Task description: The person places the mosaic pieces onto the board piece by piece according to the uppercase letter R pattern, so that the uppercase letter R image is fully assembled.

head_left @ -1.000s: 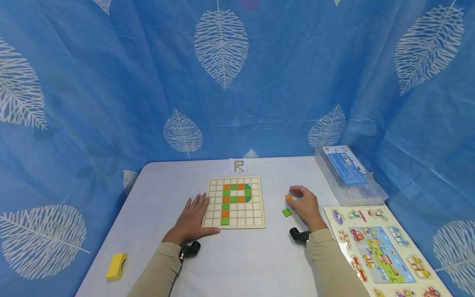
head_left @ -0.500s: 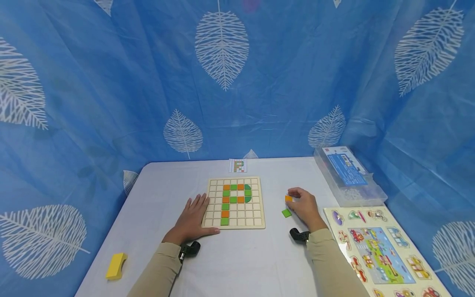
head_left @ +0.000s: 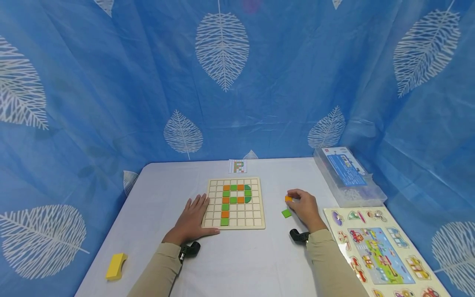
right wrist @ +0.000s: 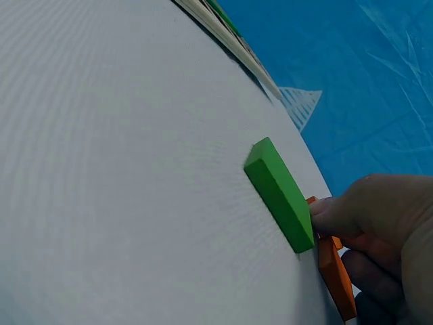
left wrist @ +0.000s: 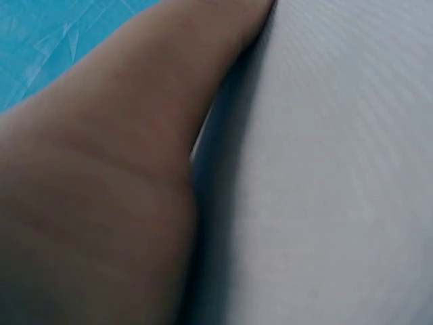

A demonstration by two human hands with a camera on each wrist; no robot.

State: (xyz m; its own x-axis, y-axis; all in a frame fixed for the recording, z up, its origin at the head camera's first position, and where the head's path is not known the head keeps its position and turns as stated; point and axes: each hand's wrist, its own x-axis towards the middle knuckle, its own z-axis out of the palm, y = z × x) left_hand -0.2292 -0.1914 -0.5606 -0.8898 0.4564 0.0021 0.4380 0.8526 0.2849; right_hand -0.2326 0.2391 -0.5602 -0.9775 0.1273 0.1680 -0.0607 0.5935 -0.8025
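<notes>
My left hand [head_left: 191, 218] lies flat with spread fingers along the left edge of a wooden grid board [head_left: 254, 214]; its thumb reaches the near left corner. Orange and green square tiles [head_left: 225, 207], with dark green rounded pieces [head_left: 248, 199], form a P on the board. To the right, my right hand [head_left: 305, 205] pinches an orange tile [head_left: 288, 199] between thumb and fingers, low over the table. Another orange tile [right wrist: 336, 277] shows under the hand in the right wrist view. Close by lies a loose green tile [head_left: 286, 213]. Only hand and cloth fill the left wrist view.
Behind the board sits a small pattern card [head_left: 238, 166]. A clear plastic box [head_left: 346, 192] stands at the back right, with a picture puzzle board [head_left: 339, 229] in front of it. At the left is a yellow arch block [head_left: 116, 266]. Blue curtain [head_left: 259, 103] surrounds the table.
My right hand's index finger and thumb have shifted slightly around the orange tile, which shows more now. The left hand and the board have stayed put.
</notes>
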